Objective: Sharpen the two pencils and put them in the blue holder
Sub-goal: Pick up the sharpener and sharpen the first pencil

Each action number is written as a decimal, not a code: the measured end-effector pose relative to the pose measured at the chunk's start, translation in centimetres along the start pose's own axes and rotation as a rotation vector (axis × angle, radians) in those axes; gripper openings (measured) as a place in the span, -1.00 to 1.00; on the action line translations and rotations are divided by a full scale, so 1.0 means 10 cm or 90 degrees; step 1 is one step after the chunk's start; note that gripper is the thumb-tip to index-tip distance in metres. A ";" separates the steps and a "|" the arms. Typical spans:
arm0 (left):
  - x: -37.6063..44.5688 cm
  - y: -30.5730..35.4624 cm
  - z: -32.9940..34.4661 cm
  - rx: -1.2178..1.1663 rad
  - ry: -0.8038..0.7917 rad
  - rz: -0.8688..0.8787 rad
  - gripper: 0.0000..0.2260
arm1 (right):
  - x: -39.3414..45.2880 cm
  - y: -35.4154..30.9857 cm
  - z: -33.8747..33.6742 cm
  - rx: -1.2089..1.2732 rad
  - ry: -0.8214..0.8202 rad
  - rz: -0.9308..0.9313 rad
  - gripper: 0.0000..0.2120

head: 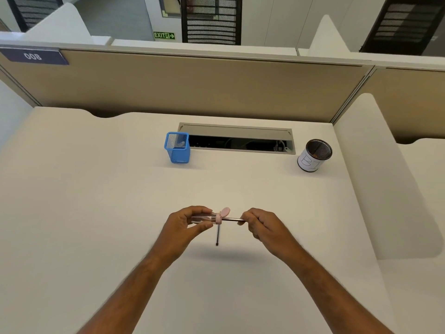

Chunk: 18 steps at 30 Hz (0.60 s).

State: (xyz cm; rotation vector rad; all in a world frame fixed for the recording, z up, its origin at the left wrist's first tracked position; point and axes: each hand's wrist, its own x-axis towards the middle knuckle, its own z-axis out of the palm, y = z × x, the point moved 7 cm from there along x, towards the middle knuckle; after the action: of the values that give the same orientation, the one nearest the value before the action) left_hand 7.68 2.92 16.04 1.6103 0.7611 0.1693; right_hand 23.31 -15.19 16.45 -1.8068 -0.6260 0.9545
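Pinching one pencil (230,219) near its free end, the right hand (261,229) feeds it sideways toward the left hand (186,224), whose curled fingers clamp a clear sharpener (209,217) with a pink collar. The pencil's long axis runs hand to hand. A second pencil (218,234) lies just below them, nearer the left. The blue holder (177,147) stands well beyond both.
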 end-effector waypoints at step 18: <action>0.01 0.07 0.03 0.015 -0.011 0.017 -0.77 | -0.05 -0.06 -0.09 -0.046 0.041 -0.019 -0.66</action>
State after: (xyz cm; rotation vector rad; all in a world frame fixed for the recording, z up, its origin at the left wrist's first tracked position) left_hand 8.23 2.72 16.58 1.6431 0.7317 0.1654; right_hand 23.80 -15.75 17.37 -1.8785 -0.6524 0.8602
